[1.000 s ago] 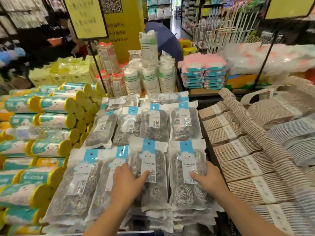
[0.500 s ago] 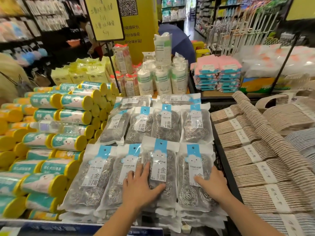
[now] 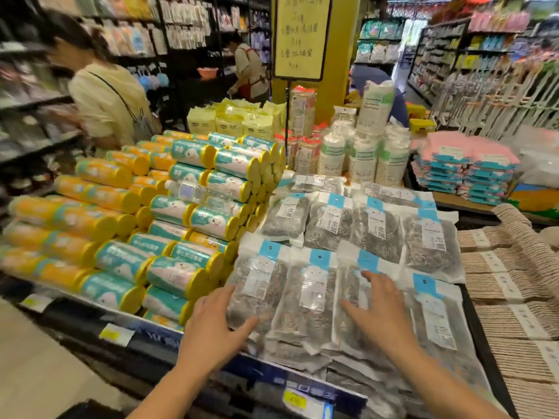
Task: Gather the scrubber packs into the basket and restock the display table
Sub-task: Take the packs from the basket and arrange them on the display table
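Observation:
Clear packs of steel scrubbers point(image 3: 305, 291) with blue-and-white headers lie in overlapping rows on the display table point(image 3: 302, 388). My left hand point(image 3: 216, 325) rests at the near left edge of the front row, thumb against the leftmost pack point(image 3: 257, 285), fingers spread. My right hand point(image 3: 381, 313) lies flat, fingers apart, on the third pack of the front row point(image 3: 354, 285). Neither hand grips a pack. A second row of scrubber packs point(image 3: 372, 228) lies behind. No basket is in view.
Stacked yellow-capped rolls point(image 3: 181, 237) fill the table's left side. Beige cloth bundles point(image 3: 508, 297) lie to the right. Paper cup stacks point(image 3: 363, 152) and a sign pole point(image 3: 286, 122) stand behind. A person in a pale top point(image 3: 106, 98) stands at far left; another person point(image 3: 251, 71) is by the shelves.
Both hands have shifted left along the front row of packs, the left hand now at the table's near left edge. The view has swung left, bringing the aisle and people into sight.

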Tool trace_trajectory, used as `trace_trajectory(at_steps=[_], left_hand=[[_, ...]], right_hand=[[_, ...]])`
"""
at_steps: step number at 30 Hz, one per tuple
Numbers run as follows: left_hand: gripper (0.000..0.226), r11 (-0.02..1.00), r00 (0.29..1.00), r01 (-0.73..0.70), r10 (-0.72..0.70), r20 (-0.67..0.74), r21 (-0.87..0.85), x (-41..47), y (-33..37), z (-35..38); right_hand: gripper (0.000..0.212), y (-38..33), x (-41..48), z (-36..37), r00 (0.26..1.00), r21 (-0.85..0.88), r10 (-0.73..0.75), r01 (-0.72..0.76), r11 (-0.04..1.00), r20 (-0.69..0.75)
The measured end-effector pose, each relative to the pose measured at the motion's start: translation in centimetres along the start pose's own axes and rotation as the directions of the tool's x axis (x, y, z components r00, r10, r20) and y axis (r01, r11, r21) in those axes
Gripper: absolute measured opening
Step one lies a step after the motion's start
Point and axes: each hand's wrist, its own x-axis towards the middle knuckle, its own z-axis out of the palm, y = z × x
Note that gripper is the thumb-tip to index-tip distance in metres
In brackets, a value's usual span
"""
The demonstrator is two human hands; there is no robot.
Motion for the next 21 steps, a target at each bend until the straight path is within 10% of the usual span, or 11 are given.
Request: trace_trajectory(at_steps=[12, 21], left_hand=[[0.074, 0.837, 0.836, 0.547, -0.547, -0.034, -0.026, -15.9, -36.3, -12.1], [0.087, 0.663, 0.653, 0.749, -0.739, 0.166, 0.007, -21.6, -57.5, 1.7]], right_hand=[[0.051, -27.1, -16.6, 30.4, 0.831, 0.179, -0.381, 0.336, 0.925, 0.405], [0.047, -20.3, -25.5, 58.2, 0.551, -0.067, 0.096, -0.072, 0.995, 0.829]])
